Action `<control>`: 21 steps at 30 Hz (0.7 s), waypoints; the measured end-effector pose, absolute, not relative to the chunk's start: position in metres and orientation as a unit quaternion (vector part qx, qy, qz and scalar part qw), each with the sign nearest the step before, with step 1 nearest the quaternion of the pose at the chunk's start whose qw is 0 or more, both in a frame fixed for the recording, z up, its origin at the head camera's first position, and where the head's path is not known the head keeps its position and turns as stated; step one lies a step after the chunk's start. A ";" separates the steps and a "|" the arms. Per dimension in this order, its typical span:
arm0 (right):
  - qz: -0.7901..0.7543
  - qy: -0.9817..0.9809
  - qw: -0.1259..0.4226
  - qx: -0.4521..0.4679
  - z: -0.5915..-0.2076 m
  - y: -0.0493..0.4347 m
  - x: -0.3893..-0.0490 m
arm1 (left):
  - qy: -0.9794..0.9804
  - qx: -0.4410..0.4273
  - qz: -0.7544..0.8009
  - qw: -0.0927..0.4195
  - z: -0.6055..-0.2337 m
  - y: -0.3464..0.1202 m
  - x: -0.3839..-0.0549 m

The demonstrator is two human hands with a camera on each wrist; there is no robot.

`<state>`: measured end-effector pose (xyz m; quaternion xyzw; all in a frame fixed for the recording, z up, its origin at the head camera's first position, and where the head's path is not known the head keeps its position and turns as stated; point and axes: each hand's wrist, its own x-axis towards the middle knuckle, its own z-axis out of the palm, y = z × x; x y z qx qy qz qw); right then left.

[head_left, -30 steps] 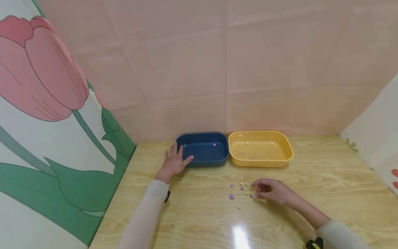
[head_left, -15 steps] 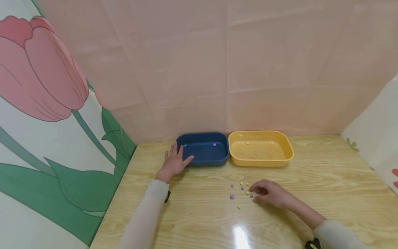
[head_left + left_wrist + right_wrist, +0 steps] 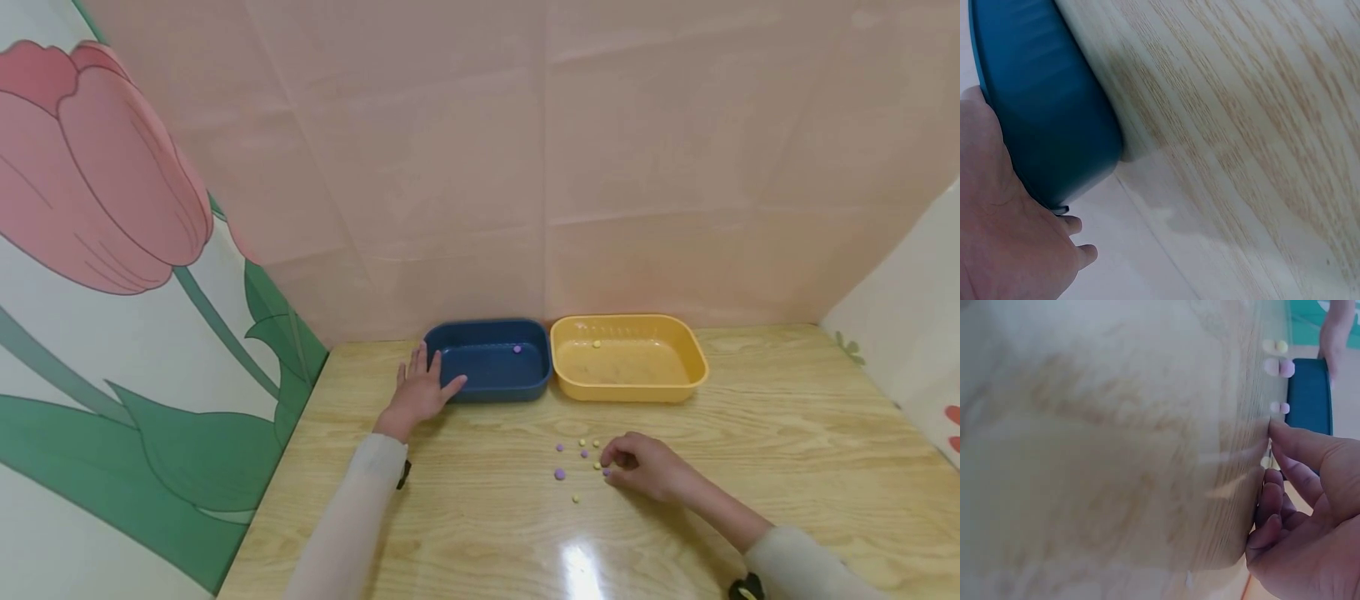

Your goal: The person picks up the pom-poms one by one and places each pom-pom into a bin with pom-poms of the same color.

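My left hand rests with spread fingers against the left end of a dark blue tray. The left wrist view shows the same hand along the rim of the tray. Over the tabletop, the thumb and index finger of my right hand pinch at a small purple ball. In the right wrist view, the tips of that hand meet the table and hide the ball. Several other purple balls and yellow balls lie loose just left of it.
A yellow tray stands right of the blue one, holding a yellow ball. Inside the blue tray lies a purple ball. Both trays sit at the back of the wooden table, before a pink cloth.
My right hand has moved slightly left, and its thumb and index finger have come together around the purple ball. The left hand and both trays have stayed put.
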<state>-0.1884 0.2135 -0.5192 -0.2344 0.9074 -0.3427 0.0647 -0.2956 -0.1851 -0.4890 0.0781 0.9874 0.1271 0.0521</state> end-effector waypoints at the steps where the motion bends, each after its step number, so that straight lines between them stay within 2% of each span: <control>1: -0.341 0.908 0.063 -0.234 -0.519 0.213 -0.188 | 0.987 0.078 0.128 0.052 -0.489 -0.185 -0.295; 13: -0.339 0.910 0.079 -0.226 -0.514 0.216 -0.186 | 0.988 0.080 0.126 0.049 -0.489 -0.185 -0.296; 21: -0.346 0.911 0.067 -0.212 -0.510 0.215 -0.186 | 0.987 0.079 0.131 0.055 -0.489 -0.185 -0.296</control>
